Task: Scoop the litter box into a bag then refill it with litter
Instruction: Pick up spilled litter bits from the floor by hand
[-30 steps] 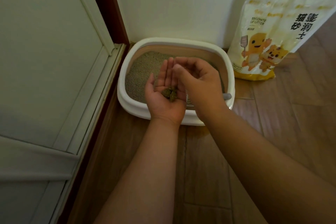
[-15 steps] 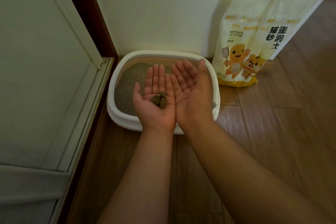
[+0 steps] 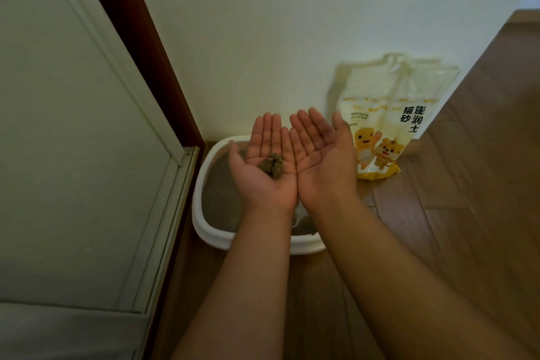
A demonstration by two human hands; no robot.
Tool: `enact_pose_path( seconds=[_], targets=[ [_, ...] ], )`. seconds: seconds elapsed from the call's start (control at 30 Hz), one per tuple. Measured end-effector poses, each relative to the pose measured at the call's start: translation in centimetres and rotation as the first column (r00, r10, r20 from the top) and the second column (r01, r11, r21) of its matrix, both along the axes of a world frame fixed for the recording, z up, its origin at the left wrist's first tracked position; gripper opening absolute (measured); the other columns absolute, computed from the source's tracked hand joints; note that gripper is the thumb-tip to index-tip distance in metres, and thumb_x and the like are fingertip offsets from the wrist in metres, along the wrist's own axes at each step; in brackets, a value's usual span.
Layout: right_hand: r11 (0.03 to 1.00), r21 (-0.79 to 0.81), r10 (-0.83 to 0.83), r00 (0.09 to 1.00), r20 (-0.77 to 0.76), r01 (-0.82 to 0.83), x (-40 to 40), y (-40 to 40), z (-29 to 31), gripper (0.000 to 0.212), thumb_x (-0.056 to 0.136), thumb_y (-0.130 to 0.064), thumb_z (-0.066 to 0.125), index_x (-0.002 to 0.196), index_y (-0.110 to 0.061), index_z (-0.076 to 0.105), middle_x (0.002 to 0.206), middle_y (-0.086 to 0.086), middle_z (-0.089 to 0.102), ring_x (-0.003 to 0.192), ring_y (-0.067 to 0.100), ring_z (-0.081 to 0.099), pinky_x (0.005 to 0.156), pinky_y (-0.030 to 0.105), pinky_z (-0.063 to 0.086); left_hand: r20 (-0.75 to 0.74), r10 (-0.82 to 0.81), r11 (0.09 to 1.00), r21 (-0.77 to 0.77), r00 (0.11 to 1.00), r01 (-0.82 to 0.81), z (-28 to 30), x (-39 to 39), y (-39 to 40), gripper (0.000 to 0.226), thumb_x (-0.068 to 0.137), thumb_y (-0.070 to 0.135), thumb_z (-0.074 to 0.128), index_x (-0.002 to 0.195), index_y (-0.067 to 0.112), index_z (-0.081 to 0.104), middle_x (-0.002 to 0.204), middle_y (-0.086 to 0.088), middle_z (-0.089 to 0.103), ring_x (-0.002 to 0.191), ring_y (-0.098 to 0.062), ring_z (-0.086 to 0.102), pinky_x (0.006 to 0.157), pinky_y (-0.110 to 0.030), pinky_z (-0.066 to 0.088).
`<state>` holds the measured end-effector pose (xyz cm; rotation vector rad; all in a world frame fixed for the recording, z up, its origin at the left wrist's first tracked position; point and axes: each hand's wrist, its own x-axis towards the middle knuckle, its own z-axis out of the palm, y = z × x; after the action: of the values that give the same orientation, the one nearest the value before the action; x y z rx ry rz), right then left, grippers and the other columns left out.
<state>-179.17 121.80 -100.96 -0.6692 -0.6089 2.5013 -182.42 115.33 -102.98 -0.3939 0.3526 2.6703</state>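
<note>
A white litter box [image 3: 208, 233] with grey litter [image 3: 217, 193] stands on the wooden floor against the wall. Both my hands hover above it, palms up and side by side. My left hand [image 3: 264, 166] lies flat with a dark clump of litter [image 3: 271, 164] resting on its palm. My right hand [image 3: 323, 161] is flat and empty, its edge touching the left hand. A yellow and white bag of cat litter [image 3: 388, 114] leans upright against the wall to the right of the box. My forearms hide much of the box.
A pale door panel [image 3: 73, 140] with a dark red frame [image 3: 137, 38] fills the left side. The white wall [image 3: 277, 23] runs behind the box. Wooden floor [image 3: 467, 213] stretches to the right and toward me.
My right hand has turned from curled over the left palm to flat and palm up beside it. Both hands have risen, and the view has pulled back from the box.
</note>
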Motion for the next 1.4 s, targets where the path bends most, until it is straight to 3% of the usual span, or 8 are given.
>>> enact_pose_path(
  seconds=[0.2,0.57,0.83,1.03,1.4],
  targets=[
    [0.998,0.002,-0.064,0.998,0.013,0.064,0.6,2.1,13.1,0.043,0.101,-0.034,0.056,0.125,0.000,0.066,0.117,0.016,0.074,0.110,0.026,0.072,0.106,0.040,0.051,0.033,-0.077,0.997,-0.023,0.996,0.078,13.1,0.2,2.4,0.061,0.106,0.051,0.040,0.131,0.002,0.065,0.128,-0.016,0.071,0.118,-0.028,0.070,0.105,-0.038,0.052],
    [0.992,-0.004,-0.128,0.992,0.015,0.129,3.5,3.1,52.0,0.033,0.101,-0.023,0.054,0.123,-0.003,0.069,0.115,0.014,0.075,0.109,0.026,0.072,0.106,0.041,0.050,0.008,-0.136,0.988,-0.071,0.991,0.136,52.3,2.8,3.7,0.055,0.106,0.045,0.042,0.131,0.002,0.065,0.128,-0.016,0.072,0.118,-0.029,0.070,0.110,-0.040,0.049],
    [0.984,0.022,-0.179,0.984,-0.028,0.179,9.9,4.3,73.6,0.035,0.102,-0.027,0.054,0.123,-0.004,0.069,0.115,0.013,0.075,0.107,0.024,0.073,0.103,0.039,0.052,-0.078,-0.184,0.982,-0.064,0.980,0.179,73.9,8.8,5.1,0.049,0.105,0.036,0.044,0.133,0.002,0.064,0.130,-0.017,0.070,0.122,-0.030,0.068,0.112,-0.041,0.047],
    [0.969,0.083,-0.224,0.967,-0.120,0.234,15.5,7.3,80.9,0.033,0.102,-0.025,0.053,0.122,-0.004,0.069,0.114,0.012,0.075,0.105,0.023,0.074,0.098,0.036,0.055,-0.132,-0.214,0.977,-0.028,0.968,0.212,81.2,13.7,8.7,0.046,0.104,0.031,0.043,0.130,0.002,0.066,0.126,-0.017,0.072,0.120,-0.031,0.069,0.114,-0.042,0.046],
    [0.905,0.144,-0.378,0.913,-0.156,0.399,23.6,13.8,83.8,0.032,0.102,-0.022,0.051,0.119,-0.003,0.070,0.112,0.013,0.076,0.105,0.025,0.074,0.103,0.039,0.053,-0.185,-0.373,0.928,-0.068,0.909,0.367,84.6,21.4,16.1,0.046,0.104,0.032,0.041,0.128,0.004,0.068,0.122,-0.014,0.075,0.115,-0.029,0.072,0.107,-0.041,0.052]
  ],
)
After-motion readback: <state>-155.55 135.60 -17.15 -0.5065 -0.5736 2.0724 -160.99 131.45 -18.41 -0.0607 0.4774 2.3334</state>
